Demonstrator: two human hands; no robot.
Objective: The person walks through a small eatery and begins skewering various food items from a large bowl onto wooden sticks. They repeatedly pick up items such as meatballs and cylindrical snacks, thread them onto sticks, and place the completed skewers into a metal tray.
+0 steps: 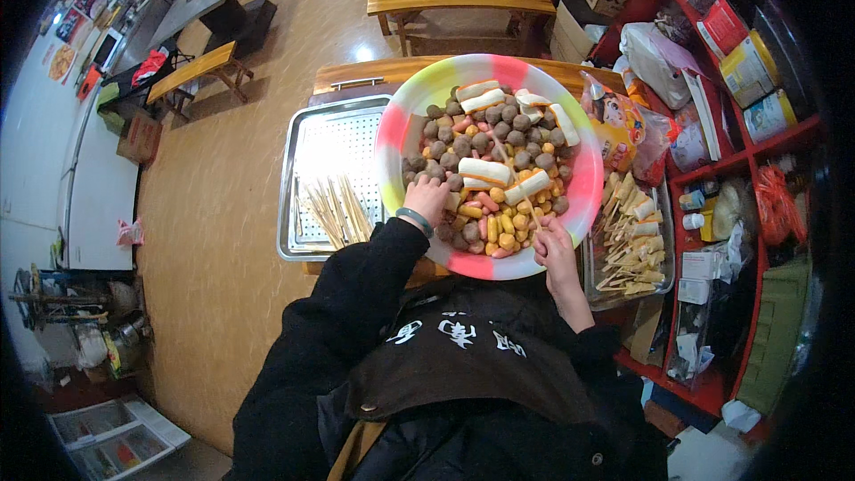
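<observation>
A large pink, yellow and white basin stands in front of me, heaped with food. Dark brown meatballs, small sausages, orange-yellow balls and white rolls with orange edges lie mixed in it. At the basin's left side, my left hand reaches in with curled fingers among the meatballs; what its fingertips grip is hidden. My right hand, over the near right rim, is closed on a thin bamboo skewer that slants up over the food.
Left of the basin is a perforated metal tray with loose bamboo skewers. A clear tray of skewered pieces stands at the right. Beside it are plastic food bags and red shelves. Wooden benches stand beyond.
</observation>
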